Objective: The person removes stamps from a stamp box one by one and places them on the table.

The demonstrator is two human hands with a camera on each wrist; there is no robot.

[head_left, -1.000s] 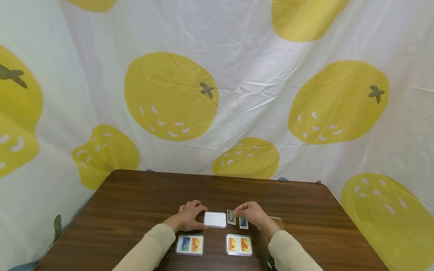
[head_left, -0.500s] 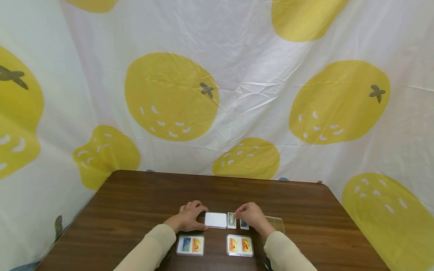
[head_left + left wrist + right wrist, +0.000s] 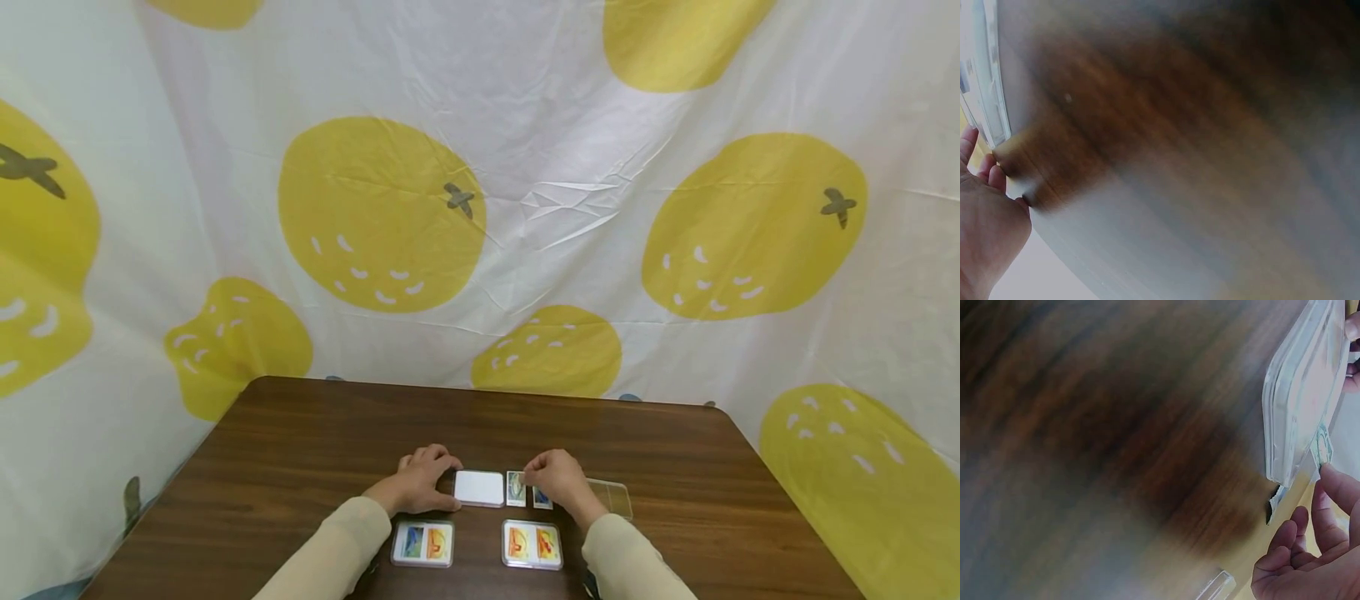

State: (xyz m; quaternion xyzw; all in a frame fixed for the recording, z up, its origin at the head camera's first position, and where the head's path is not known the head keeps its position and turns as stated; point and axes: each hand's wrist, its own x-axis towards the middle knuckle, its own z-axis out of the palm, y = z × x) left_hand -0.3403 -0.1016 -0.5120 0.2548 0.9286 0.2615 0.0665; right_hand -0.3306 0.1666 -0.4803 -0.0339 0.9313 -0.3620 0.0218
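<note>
A: Where are the hands?

B: Both down on the wooden table [image 3: 300, 442], near the front edge. Left hand [image 3: 420, 486] has its fingers curled around the left side of the white case [image 3: 477, 488] and grips it. The case lies flat, mid-table.

A: Right?

B: Right hand [image 3: 557, 481] pinches the green card [image 3: 515, 488] at its top edge with the fingertips [image 3: 1335, 487]. The card sits just beside the case's right edge; the right wrist view shows it almost against the case wall. The blue card [image 3: 542, 498] is half under the hand.

A: What's close by?

B: A clear lid [image 3: 613, 497] right of the right hand, touching or nearly, can't tell. Two card trays toward the person: left tray [image 3: 422, 543] below the left hand, right tray [image 3: 532, 545] below the right, with a gap between them.

A: Free room?

B: The table's far half and both sides are bare wood out to the edges. A lemon-print cloth [image 3: 480, 208] hangs behind the far edge.
</note>
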